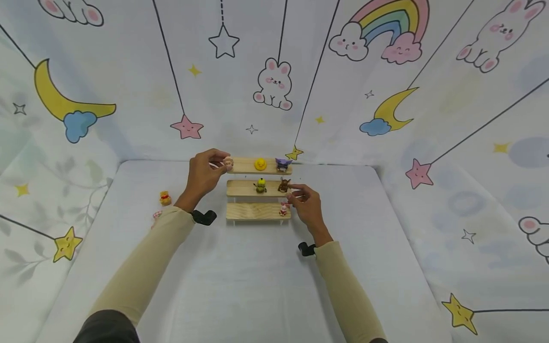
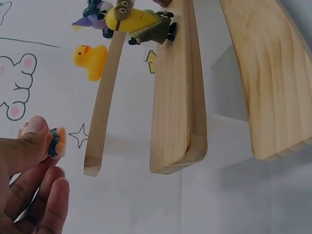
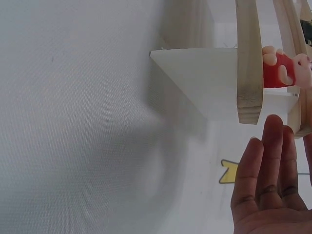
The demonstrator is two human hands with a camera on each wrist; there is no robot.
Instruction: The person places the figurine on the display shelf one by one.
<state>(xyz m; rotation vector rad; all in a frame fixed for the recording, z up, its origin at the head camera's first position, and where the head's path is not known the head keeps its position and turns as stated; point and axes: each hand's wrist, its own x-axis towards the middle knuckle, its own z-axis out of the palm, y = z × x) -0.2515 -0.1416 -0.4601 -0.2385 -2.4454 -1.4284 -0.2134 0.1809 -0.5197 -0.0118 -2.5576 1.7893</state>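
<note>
A three-tier wooden display stand [image 1: 257, 211] stands at the back of the white table. My left hand [image 1: 205, 172] pinches a small peach-and-blue figurine [image 2: 56, 142] at the left end of the top tier. In the left wrist view, that figurine is just off the board's edge. My right hand [image 1: 308, 206] is beside the stand's right end, its fingers fairly straight and nothing held. Whether it touches the stand I cannot tell. Closest to it are a brown figurine [image 1: 283, 185] on the middle tier and a pink piglet figurine in red [image 3: 280, 69] on the bottom tier.
On the top tier sit a yellow duck [image 1: 260, 164] and a purple-and-dark figurine [image 1: 282, 165]. A minion figurine [image 1: 260, 186] stands on the middle tier. Left of the stand are a bear figurine in red [image 1: 165, 198] and a partly hidden pinkish item [image 1: 157, 216].
</note>
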